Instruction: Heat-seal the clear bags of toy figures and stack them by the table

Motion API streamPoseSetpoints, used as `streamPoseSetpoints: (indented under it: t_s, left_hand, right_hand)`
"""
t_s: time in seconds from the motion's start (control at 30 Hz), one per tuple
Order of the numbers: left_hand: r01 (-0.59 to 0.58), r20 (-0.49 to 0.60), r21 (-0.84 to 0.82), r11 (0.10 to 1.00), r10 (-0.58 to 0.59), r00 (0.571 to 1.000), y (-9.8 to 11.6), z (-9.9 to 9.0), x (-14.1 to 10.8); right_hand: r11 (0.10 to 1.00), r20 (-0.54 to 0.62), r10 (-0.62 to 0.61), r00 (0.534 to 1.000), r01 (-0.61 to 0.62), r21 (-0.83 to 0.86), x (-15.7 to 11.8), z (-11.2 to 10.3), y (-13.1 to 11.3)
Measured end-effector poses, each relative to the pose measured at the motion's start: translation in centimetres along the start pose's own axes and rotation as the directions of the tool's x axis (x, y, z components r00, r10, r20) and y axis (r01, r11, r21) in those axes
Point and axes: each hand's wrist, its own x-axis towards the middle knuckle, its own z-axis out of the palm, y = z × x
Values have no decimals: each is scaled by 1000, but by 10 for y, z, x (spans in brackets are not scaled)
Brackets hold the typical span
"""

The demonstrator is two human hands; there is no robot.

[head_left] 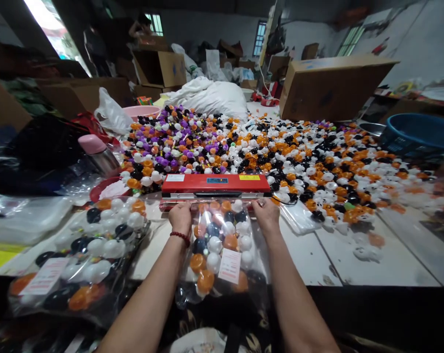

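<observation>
A clear plastic bag [222, 240] of orange, white and black pieces, with a printed label, lies between my forearms. My left hand [180, 215] pinches its upper left corner, and my right hand [266, 214] pinches the upper right corner. The bag's top edge lies along the front of a red sealing machine [216, 184], which has a small panel and a yellow sticker. A red bead bracelet is on my left wrist. Another filled bag [93, 245] lies to the left.
Beyond the machine spreads a large heap of small orange, white, black and purple pieces [281, 147]. A pink-lidded flask [102, 156] stands left, a blue basket [420, 135] right. Cardboard boxes [328, 88] and people are behind.
</observation>
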Motion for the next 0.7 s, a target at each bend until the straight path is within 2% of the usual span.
streamPoseSetpoints:
  t_s: [0.07,0.1,0.17,0.2,0.23,0.3,0.37,0.43,0.5,0.57,0.7]
  left_hand:
    - [43,-19,-33,999,-44,999,4,0,-2]
    - [65,-13,-28,998,-65,998,6,-1,-4]
    - [74,-37,29,997,-73,997,8,-4,-9]
    - [46,-82,78,996,-39,996,9,-6,-10]
    - [-9,-139,140,990,29,990,10,-8,-11]
    - [-168,-215,271,948,230,949,16,-13,-9]
    - [-319,-149,397,861,403,903,25,-15,-4]
    - [-390,7,525,756,455,891,37,-15,3]
    - [-400,155,652,644,403,902,52,-12,11]
    - [-367,238,769,524,298,924,65,-7,18]
    - [-277,249,902,331,126,960,79,4,32]
  right_hand:
    - [984,-19,-176,984,175,-34,5,-2,-16]
    - [969,27,-246,969,246,-10,9,-3,-26]
    - [943,201,-330,922,331,31,20,-1,-46]
    - [935,302,-342,890,354,18,27,0,-55]
    - [928,397,-337,854,372,-11,33,3,-63]
    - [912,547,-295,783,402,-84,44,9,-73]
    - [903,636,-252,729,413,-115,51,14,-76]
    - [916,684,-213,698,386,-109,53,18,-77]
    - [930,709,-185,681,354,-97,53,20,-77]
    - [930,727,-161,667,349,-113,53,20,-80]
    - [901,731,-121,672,384,-204,52,19,-90]
